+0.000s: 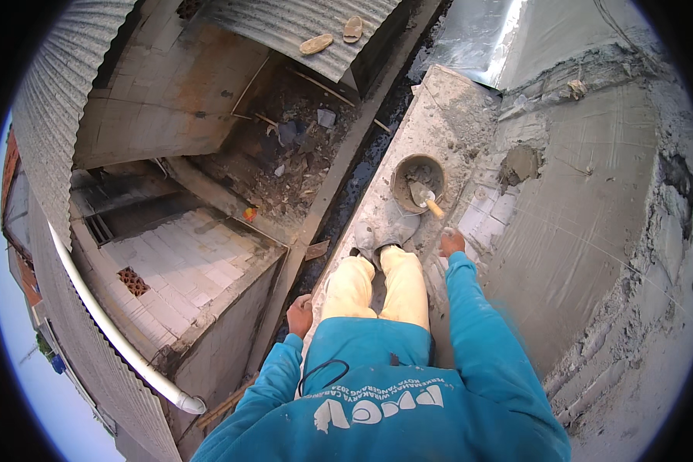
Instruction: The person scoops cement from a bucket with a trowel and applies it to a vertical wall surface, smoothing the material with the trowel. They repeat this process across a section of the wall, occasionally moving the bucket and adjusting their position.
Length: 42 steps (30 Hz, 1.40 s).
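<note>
A round mortar bucket (396, 196) stands on the narrow ledge (446, 104) just beyond my feet. Inside it is grey mortar, and a trowel (434, 208) leans there with its yellowish handle over the rim. My right hand (452, 242) is curled closed, to the right of my legs and a little nearer than the bucket, beside the wall; nothing shows in it. Low on the left, my left hand (299, 315) hangs beside my thigh at the ledge's edge, its fingers curled in with nothing visible in them. Mortar-dusted grey footwear (385, 231) covers my feet.
Smooth grey plaster (585, 200) covers the wall on the right, with bare blocks (489, 212) near the bucket. Left of the ledge runs a dark, wet gutter (350, 185), above a lower rubble-strewn area (304, 146). Sandals (316, 44) lie on a corrugated roof (285, 19).
</note>
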Available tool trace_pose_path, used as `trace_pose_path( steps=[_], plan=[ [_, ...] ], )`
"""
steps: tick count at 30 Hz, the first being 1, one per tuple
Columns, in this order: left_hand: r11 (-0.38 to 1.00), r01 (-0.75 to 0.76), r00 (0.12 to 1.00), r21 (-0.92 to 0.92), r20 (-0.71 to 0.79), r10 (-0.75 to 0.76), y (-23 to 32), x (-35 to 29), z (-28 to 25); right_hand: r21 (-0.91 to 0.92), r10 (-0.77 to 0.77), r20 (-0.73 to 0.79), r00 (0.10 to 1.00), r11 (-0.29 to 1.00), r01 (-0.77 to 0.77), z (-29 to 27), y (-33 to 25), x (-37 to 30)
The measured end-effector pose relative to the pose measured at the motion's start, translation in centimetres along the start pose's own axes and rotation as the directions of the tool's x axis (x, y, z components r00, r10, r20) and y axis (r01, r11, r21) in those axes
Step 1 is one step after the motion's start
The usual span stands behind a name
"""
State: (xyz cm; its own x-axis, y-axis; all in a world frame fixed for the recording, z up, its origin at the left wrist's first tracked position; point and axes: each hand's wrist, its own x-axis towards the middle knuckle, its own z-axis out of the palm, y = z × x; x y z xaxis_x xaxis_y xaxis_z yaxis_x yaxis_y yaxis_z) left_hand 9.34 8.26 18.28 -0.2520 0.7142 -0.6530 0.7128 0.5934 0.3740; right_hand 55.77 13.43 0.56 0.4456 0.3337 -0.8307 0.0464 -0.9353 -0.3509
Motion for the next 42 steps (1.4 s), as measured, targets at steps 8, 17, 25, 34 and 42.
trace_pose_path(
  steps=[8,17,25,34,42],
  plan=[
    [0.991,0.088,0.974,-0.102,0.217,-0.064,3.1,-5.9,-0.6,0.071,0.068,0.101,0.993,0.995,-0.075,-5.7,-2.1,-6.9],
    [0.989,0.147,0.899,0.034,0.413,-0.148,-3.7,-11.4,-2.2,0.063,0.036,0.232,0.972,0.997,-0.052,-9.5,-5.6,-7.6],
    [0.981,0.158,0.900,-0.109,0.425,-0.097,-3.5,-17.1,1.7,0.210,0.017,0.197,0.980,0.976,-0.059,-10.2,-7.7,-7.1],
    [0.966,0.173,0.962,-0.190,0.245,-0.124,-3.6,-16.9,2.3,0.116,0.013,0.230,0.973,0.992,-0.041,-9.8,-6.7,-7.3],
    [0.945,0.017,0.968,-0.328,-0.232,-0.098,8.9,-13.9,-16.0,0.145,-0.050,0.048,0.998,0.989,0.043,-10.5,-8.0,-7.7]
  ],
)
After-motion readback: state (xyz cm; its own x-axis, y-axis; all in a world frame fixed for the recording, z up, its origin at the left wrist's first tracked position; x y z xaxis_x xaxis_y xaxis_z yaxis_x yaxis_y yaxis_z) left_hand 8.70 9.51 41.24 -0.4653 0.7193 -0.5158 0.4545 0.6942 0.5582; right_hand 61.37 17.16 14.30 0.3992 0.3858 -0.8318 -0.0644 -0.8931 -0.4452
